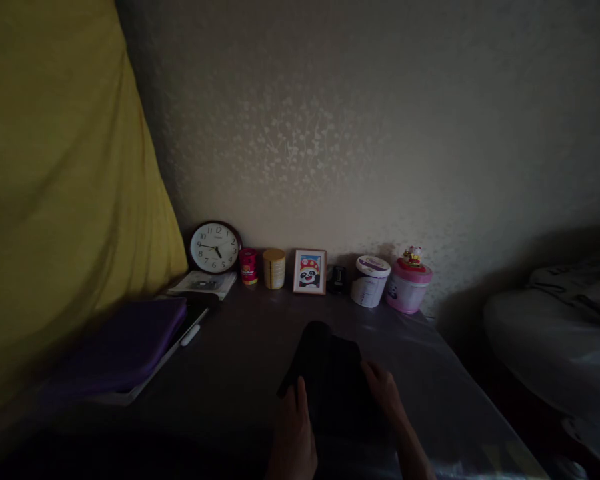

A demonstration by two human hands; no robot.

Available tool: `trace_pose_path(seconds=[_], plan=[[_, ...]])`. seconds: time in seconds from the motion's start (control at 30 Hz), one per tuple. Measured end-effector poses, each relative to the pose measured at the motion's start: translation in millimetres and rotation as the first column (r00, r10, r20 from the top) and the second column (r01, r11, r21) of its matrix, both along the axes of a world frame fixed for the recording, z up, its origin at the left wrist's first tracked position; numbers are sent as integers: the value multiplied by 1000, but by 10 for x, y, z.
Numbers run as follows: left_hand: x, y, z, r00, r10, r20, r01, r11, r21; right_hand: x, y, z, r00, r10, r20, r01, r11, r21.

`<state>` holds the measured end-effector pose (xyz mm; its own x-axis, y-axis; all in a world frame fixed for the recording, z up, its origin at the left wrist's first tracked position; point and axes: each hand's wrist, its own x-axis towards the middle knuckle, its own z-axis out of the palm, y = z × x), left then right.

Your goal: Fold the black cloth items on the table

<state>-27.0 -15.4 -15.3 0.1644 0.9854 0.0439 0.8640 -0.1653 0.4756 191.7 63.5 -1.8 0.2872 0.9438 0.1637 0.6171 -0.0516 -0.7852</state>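
A dark black item [325,367], soft-looking like folded cloth, is over the near middle of the table; the dim light hides its exact kind. Its left part rises into a rounded top, and a flatter part spreads to the right. My left hand [294,427] grips its lower left side, fingers pointing up along it. At the right edge, my right hand [383,387] pinches it between thumb and fingers. The lower part of the item merges into shadow.
On the dark table [250,347], a clock [215,247], red can [249,267], yellow canister [274,269], framed panda picture [309,272], small black object [338,279], white tub [370,281] and pink tub [409,287] line the wall. A purple folder [125,343] lies left, by a yellow curtain [60,167].
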Motion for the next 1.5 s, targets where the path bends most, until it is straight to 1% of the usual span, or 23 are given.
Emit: trace_pose_path(seconds=[0.13, 0.2, 0.27, 0.37, 0.47, 0.57, 0.7, 0.77, 0.83, 0.93, 1.0, 1.13, 1.2, 1.3, 1.4, 1.5], plan=[[6, 15, -17, 1000, 13, -21, -13, 1000, 13, -94, -46, 71, 990, 48, -131, -49, 999, 0], [6, 19, -31, 1000, 5, -26, -4, 1000, 23, -149, -48, 90, 984, 68, -163, -67, 998, 14], [3, 19, -46, 999, -9, -31, 10, 999, 31, -208, -31, 126, 982, 87, -167, -80, 996, 49], [1, 16, -68, 998, -10, -63, 12, 999, 38, -318, 27, 233, 981, 114, -156, -102, 991, 86], [7, 22, -83, 995, -20, -102, 23, 999, 34, -469, 114, 359, 983, 144, -117, -131, 985, 110], [16, 42, -94, 994, -13, -107, 17, 999, 44, -652, 215, 433, 982, 176, -74, -166, 977, 132], [23, 73, -138, 996, 46, -80, -35, 991, 128, -901, 331, 440, 981, 187, -48, -185, 982, 50], [39, 87, -190, 995, 50, -84, -35, 986, 163, -1012, 373, 427, 981, 189, -31, -189, 982, 1], [71, 101, -259, 991, 72, -111, -52, 985, 167, -1106, 409, 412, 981, 193, -13, -194, 980, -44], [122, 127, -366, 977, 140, -158, -112, 979, 172, -1203, 457, 387, 979, 203, 23, -200, 975, -95], [124, 141, -417, 976, 141, -167, -108, 976, 190, -1240, 482, 370, 972, 230, 56, -221, 967, -128], [19, 125, -449, 986, 82, -145, -49, 975, 218, -1266, 494, 349, 951, 283, 126, -262, 952, -159], [-44, 95, -430, 992, 53, -116, -28, 977, 211, -1267, 482, 348, 940, 300, 164, -276, 949, -151], [-81, 43, -325, 998, 41, -47, -34, 990, 133, -1265, 465, 347, 924, 317, 216, -291, 946, -142], [-48, -1, -110, 998, 56, 7, -56, 993, 103, -1263, 466, 335, 911, 336, 239, -307, 940, -151], [-5, -21, 140, 997, 59, -45, -55, 995, 87, -1270, 477, 332, 901, 352, 253, -321, 934, -159]])
